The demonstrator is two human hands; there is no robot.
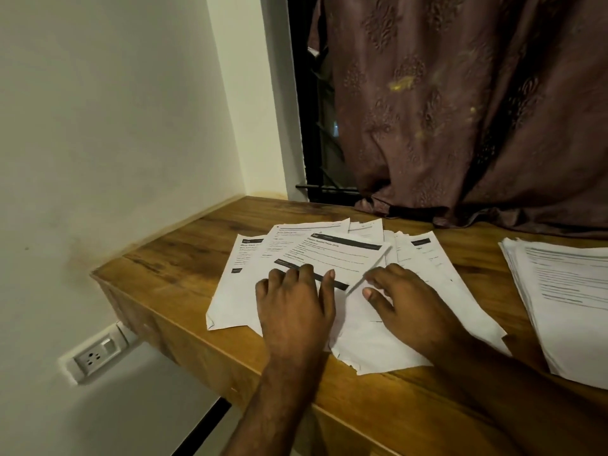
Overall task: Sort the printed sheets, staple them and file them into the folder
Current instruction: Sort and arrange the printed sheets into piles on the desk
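Observation:
A loose spread of printed sheets (pixel 332 255) lies fanned out on the wooden desk (pixel 171 268). The top sheet carries black header bars and lines of text. My left hand (pixel 294 304) rests flat on the near part of the spread, fingers straight and touching the top sheet's lower edge. My right hand (pixel 404 301) lies on the sheets just to the right, its fingers by the top sheet's lower right corner. A second, neater stack of printed sheets (pixel 569 301) sits at the right edge of the view. No stapler or folder is in view.
The desk meets a white wall (pixel 115 143) on the left and a window with a brown patterned curtain (pixel 477 103) behind. The curtain's hem lies on the desk's back edge. A wall socket (pixel 95 355) sits below the desk's left corner.

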